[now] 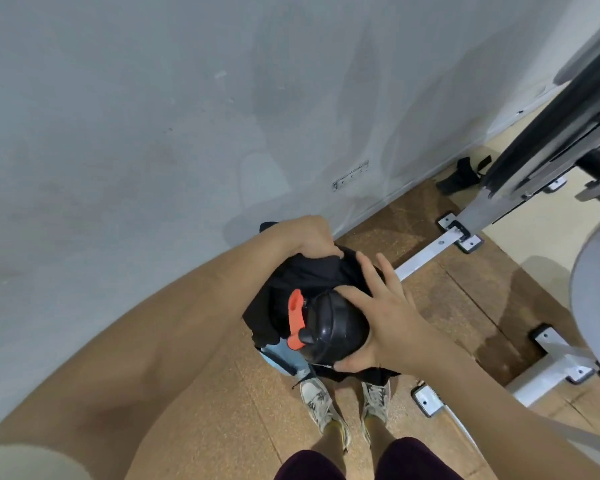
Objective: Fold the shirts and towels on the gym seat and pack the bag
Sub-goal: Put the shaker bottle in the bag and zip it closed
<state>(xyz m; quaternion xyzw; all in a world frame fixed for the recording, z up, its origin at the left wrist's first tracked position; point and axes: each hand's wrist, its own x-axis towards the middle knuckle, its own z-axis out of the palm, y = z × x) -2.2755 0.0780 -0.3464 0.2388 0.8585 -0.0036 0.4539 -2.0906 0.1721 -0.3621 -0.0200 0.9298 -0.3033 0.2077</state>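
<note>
A black bag hangs in front of me above the cork floor, its mouth gathered at the far side. My left hand grips the bag's black fabric at that far edge. A black bottle with an orange flip cap sits at the bag's opening. My right hand wraps round the bottle's lid end, thumb below and fingers spread over the top. A strip of light blue cloth shows under the bag. No shirts or towels are visible.
A pale wall fills the left and top. A grey metal gym frame with bolted feet stands on the floor at right, and a grey padded seat sits at the right edge. My shoes are below the bag.
</note>
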